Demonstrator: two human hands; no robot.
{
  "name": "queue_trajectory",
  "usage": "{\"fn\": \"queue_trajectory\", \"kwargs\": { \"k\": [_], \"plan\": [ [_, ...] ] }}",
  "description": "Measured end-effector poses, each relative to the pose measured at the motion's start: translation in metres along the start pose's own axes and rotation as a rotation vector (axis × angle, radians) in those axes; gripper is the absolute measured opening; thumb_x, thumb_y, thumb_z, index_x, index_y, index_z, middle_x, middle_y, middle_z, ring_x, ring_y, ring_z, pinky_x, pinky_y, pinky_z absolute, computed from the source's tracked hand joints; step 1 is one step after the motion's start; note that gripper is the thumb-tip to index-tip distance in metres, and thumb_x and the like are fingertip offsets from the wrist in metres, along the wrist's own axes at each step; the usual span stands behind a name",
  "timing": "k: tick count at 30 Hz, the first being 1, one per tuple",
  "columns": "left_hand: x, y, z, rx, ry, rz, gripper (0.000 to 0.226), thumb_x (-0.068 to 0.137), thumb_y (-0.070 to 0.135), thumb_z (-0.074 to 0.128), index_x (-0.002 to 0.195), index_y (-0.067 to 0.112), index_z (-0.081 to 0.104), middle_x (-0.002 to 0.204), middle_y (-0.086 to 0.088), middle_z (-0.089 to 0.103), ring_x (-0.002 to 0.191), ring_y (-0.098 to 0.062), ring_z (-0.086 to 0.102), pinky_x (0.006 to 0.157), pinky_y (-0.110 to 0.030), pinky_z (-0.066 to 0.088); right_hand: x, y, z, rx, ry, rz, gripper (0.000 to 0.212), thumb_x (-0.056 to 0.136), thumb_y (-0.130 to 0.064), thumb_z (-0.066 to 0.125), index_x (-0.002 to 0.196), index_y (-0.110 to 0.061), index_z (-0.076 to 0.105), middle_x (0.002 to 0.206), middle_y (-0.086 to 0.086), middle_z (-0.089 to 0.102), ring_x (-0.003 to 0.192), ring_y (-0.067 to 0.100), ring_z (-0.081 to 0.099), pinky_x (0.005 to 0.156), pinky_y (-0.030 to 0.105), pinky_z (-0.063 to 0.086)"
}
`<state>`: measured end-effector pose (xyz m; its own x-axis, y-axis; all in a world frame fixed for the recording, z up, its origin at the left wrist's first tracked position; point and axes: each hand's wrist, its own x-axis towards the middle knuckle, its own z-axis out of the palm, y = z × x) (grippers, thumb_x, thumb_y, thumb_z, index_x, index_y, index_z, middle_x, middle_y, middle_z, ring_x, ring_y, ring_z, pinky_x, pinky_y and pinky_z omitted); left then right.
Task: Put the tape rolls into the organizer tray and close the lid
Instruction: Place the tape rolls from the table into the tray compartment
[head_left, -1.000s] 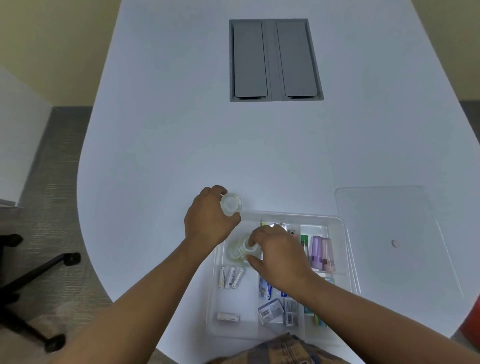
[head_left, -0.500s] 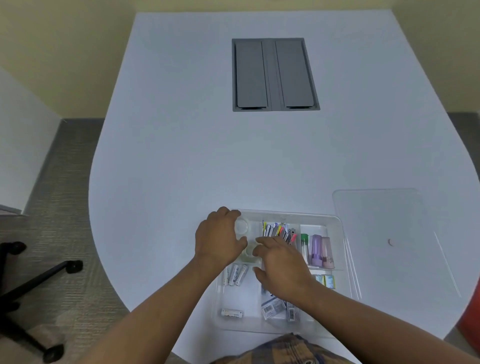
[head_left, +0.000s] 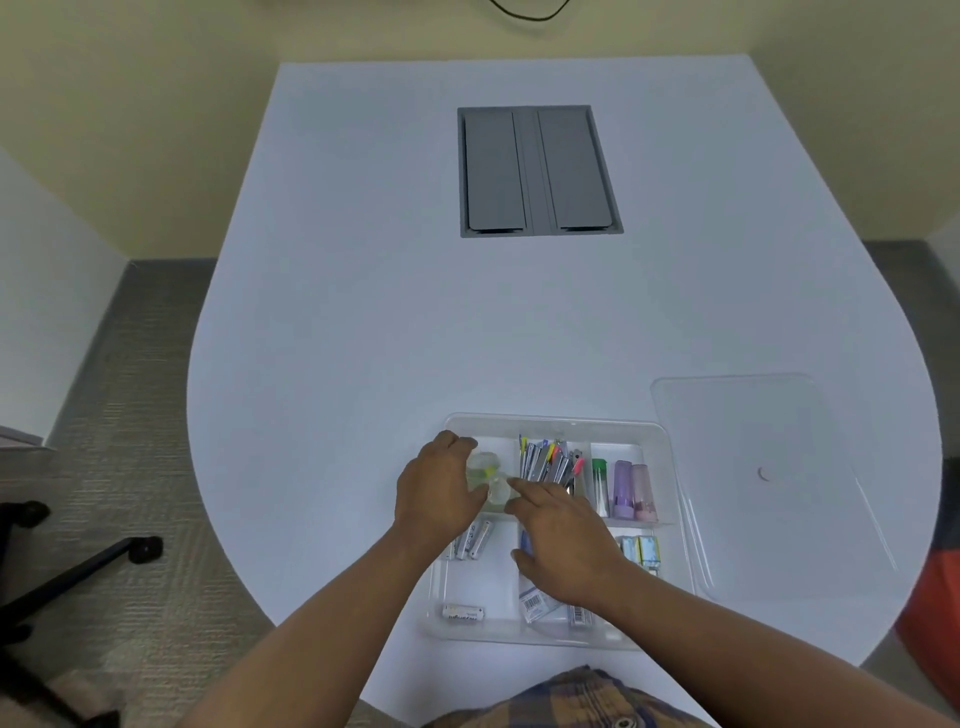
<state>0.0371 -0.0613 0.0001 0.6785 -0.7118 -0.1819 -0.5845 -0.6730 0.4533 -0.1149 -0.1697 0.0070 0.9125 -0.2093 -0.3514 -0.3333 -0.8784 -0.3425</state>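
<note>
Hands meet over the organizer tray (head_left: 670, 452) on the white worktop (head_left: 363, 338). The left hand (head_left: 436, 491) curls its grip around a clear tape roll (head_left: 480, 467) in the tray's far-left compartment. Beside it, the right hand (head_left: 563, 535), fingers spread, touches a second tape roll (head_left: 497, 493). Farther right lies the clear lid (head_left: 769, 467), off the tray.

Even, soft overhead light; my hands (head_left: 561, 540) cast faint shadows; table (head_left: 363, 338) slightly bluish; edges bowed by wide lens; mild blur.
</note>
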Motion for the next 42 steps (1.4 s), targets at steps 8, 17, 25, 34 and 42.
{"fn": "queue_trajectory", "kwargs": {
  "k": [8, 17, 25, 34, 42],
  "plan": [
    [-0.036, -0.034, 0.003, -0.234, 0.251, -0.149, 0.043, 0.083, 0.037, 0.067, 0.122, 0.021, 0.056, 0.117, 0.005, 0.059, 0.096, -0.020, 0.063, 0.075, -0.036, 0.054, -0.008, 0.000, 0.006, 0.015, 0.033, 0.006, 0.054, 0.088, -0.038, 0.055, 0.139, -0.026, 0.041, 0.158, -0.006, 0.024, 0.138, 0.017, 0.030, 0.106, 0.040, 0.031],
    [-0.068, -0.089, 0.030, -0.013, 0.074, -0.165, 0.072, 0.092, 0.052, 0.047, 0.148, 0.010, 0.027, 0.158, -0.010, 0.025, 0.146, -0.027, 0.019, 0.114, -0.046, 0.026, -0.014, -0.004, 0.009, -0.012, 0.058, 0.029, 0.054, 0.089, -0.039, 0.054, 0.140, -0.028, 0.040, 0.157, -0.008, 0.027, 0.136, 0.018, 0.036, 0.105, 0.042, 0.033],
    [-0.074, -0.128, 0.042, 0.108, -0.255, -0.045, 0.100, 0.071, 0.086, 0.004, 0.143, 0.023, -0.026, 0.150, -0.004, -0.038, 0.136, -0.023, -0.039, 0.113, -0.045, -0.017, -0.014, -0.016, 0.006, -0.035, 0.015, 0.101, 0.060, 0.090, -0.038, 0.054, 0.145, -0.028, 0.033, 0.159, -0.010, 0.021, 0.138, 0.016, 0.032, 0.113, 0.041, 0.024],
    [-0.071, -0.136, 0.044, 0.132, -0.363, -0.024, 0.091, 0.079, 0.081, 0.017, 0.134, 0.036, -0.041, 0.139, 0.001, -0.055, 0.128, -0.020, -0.050, 0.108, -0.046, -0.025, 0.009, -0.045, -0.007, -0.077, 0.130, 0.211, 0.037, 0.085, -0.040, 0.058, 0.119, -0.025, 0.060, 0.123, -0.005, 0.062, 0.113, 0.018, 0.055, 0.096, 0.037, 0.043],
    [-0.069, -0.135, 0.039, 0.114, -0.439, -0.009, 0.097, 0.080, 0.079, 0.027, 0.131, 0.036, -0.044, 0.136, 0.000, -0.058, 0.125, -0.020, -0.053, 0.106, -0.046, -0.027, 0.048, -0.036, -0.023, -0.026, 0.068, 0.301, 0.040, 0.082, -0.022, 0.065, 0.121, -0.024, 0.054, 0.121, 0.001, 0.058, 0.102, 0.027, 0.061, 0.077, 0.037, 0.052]
  ]
}}
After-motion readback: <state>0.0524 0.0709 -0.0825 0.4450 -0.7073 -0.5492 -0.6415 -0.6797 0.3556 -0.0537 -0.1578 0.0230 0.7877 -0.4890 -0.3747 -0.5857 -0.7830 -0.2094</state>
